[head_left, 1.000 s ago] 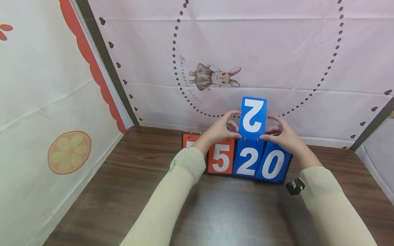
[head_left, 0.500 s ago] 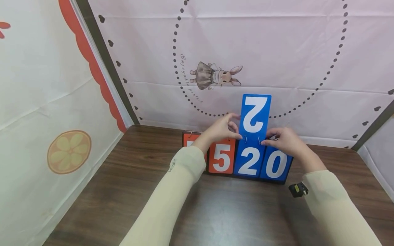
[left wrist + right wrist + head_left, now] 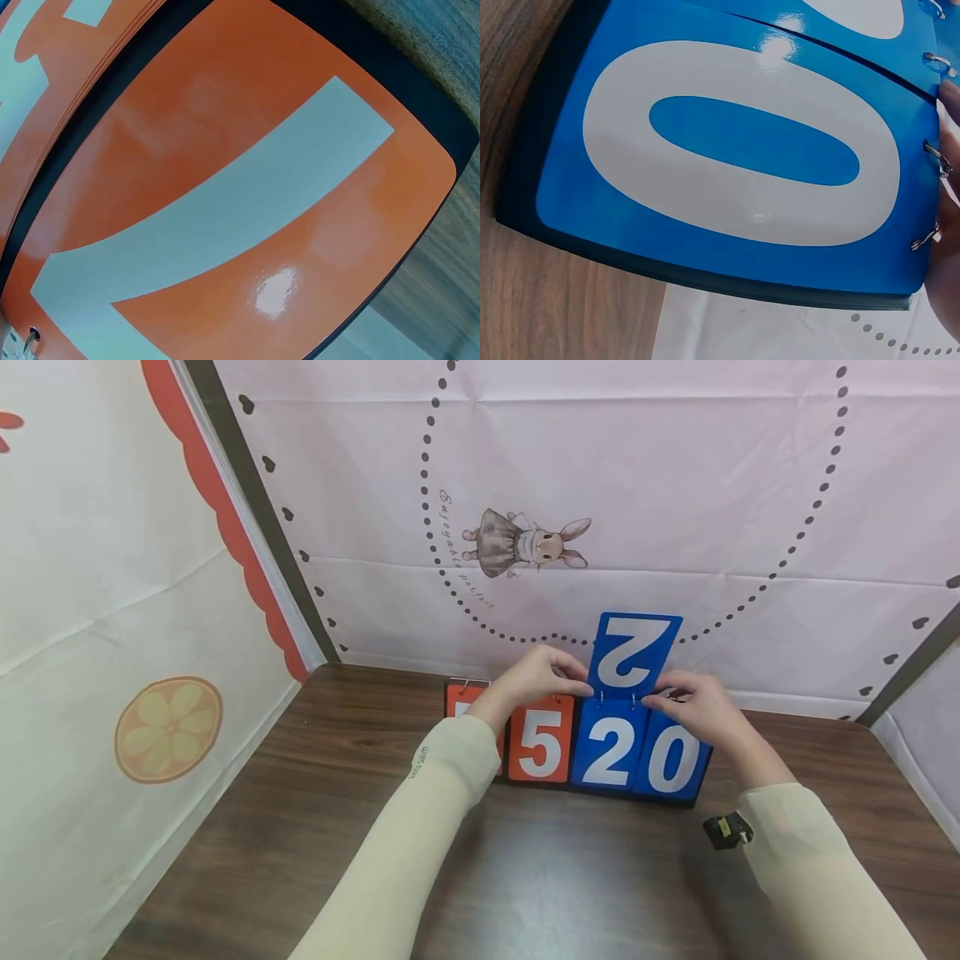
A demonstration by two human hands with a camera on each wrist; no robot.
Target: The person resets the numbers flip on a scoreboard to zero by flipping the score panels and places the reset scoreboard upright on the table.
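Observation:
A tabletop flip scoreboard (image 3: 517, 782) stands near the back wall, its number cards hung on metal rings. One blue card (image 3: 636, 652) with an upside-down white 2 is turned up over the top and leans back. At its lower left corner my left hand (image 3: 534, 678) pinches the edge, thumb by the ring. My right hand (image 3: 701, 708) holds the lower right corner between thumb and fingers. Below hang a blue 2 card (image 3: 609, 753) and a blue 0 card (image 3: 742, 75). The red 5 card (image 3: 538, 745) is to their left; my left wrist partly hides the outermost red card (image 3: 202, 105).
The scoreboard rests on a dark wood-grain table (image 3: 555, 868). Close behind it rises a pink cloth wall (image 3: 675, 485) with a rabbit print, and a white patterned cloth (image 3: 112, 610) borders the left side. A small black device (image 3: 727, 831) sits at my right cuff.
The raised blue card has tipped from nearly upright to leaning back and to the right. My right hand has shifted slightly right and down; the left fingers have drawn closer to the card's edge.

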